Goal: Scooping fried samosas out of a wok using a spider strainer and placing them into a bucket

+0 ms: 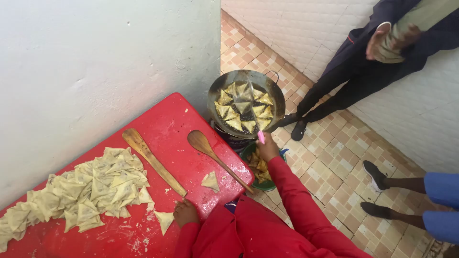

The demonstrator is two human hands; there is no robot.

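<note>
1. Two hands in red sleeves show low in the frame. Right hand [267, 149], centre right, is clenched round the pink handle of a skimmer [251, 109] that reaches up into the frying pan [217, 88].
2. Left hand [185, 213], lower centre, rests on the red table [162, 119] with fingers curled loosely, gripping nothing. It lies just beside one raw triangular pastry [164, 220].
3. Frying pan sits upper centre on a dark burner beside the table's edge. Golden triangular pastries [234, 122] float in dark oil; the skimmer's head lies among them.
4. Green bowl [246, 152] sits on the floor below the pan, partly hidden by the right forearm, holding browned pastries.
5. Heap of raw folded pastries [81, 188] fills the lower left of the table. One loose piece [210, 181] lies near the right edge.
6. Wooden spatula [153, 161] and wooden spoon [215, 157] lie side by side at mid-table, apart, both slanting toward lower right.
7. Bystander in dark clothes [363, 62] stands upper right on the tiled floor [334, 167]; another's legs in blue shorts [442, 188] show at the right edge.
</note>
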